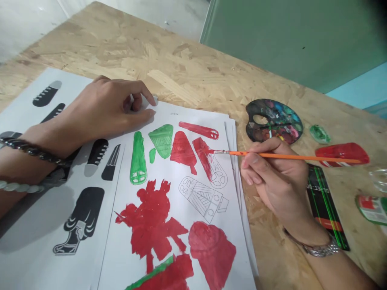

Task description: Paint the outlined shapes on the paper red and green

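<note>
My right hand point(272, 177) is shut on a thin orange paintbrush point(281, 154), whose tip touches a half-painted red shape point(201, 157) on a white paper sheet point(178, 205). Beside that shape lies an unpainted line drawing point(202, 199). Other cut-out-like shapes on the sheet are painted red and green. My left hand point(102, 108) rests on the stacked papers, holding nothing, with its fingertips at the top edge of the sheet. Under my left forearm lies a printed sheet of black-and-white shapes point(75, 84). Beaded bracelets circle my left wrist.
A black palette with dried paints point(273, 121) sits on the chipboard table point(151, 68) right of the papers. Nearby are green-smeared plastic point(319, 133), a red-smeared plastic piece point(341, 155), a dark striped box point(325, 201) and a labelled bottle piece point(371, 209). A green wall point(287, 40) stands behind.
</note>
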Available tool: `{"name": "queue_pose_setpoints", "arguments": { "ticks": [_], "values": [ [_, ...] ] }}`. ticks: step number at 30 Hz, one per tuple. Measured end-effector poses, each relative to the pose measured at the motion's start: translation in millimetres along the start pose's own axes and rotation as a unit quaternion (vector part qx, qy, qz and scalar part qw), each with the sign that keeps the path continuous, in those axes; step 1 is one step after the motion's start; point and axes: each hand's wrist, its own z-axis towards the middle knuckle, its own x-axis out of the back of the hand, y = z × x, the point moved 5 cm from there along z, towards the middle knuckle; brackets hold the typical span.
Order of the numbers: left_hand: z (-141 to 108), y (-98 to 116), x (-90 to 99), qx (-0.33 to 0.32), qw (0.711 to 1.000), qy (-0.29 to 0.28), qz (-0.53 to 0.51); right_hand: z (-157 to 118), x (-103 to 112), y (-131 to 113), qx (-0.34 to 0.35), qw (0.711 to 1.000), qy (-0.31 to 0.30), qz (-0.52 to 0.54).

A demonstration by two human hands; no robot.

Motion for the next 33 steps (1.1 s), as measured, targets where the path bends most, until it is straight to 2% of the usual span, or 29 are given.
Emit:
{"name": "queue_pose_setpoints", "arguments": {
  "ticks": [5, 10, 14, 33],
  "values": [
    [0.0, 2.1, 1.0, 0.005, 1.000, 0.007, 0.003, 2.5, -1.0, -0.5, 0.001, 0.999, -0.006, 0.034],
    [0.0, 2.7, 1.5, 0.002, 1.000, 0.016, 0.001, -3.3, -1.8, -3.0, 0.014, 1.000, 0.009, -0.007],
    [-0.7, 3.1, 1.4, 0.004, 1.000, 0.013, -0.004, -6.4, -2.5, -4.1, 0.026, 1.000, 0.012, -0.001],
    [-3.3, 3.0, 2.1, 0.028, 1.000, -0.004, -0.005, -0.9, -2.4, -1.6, 0.005, 1.000, 0.009, 0.011]
  ]
}}
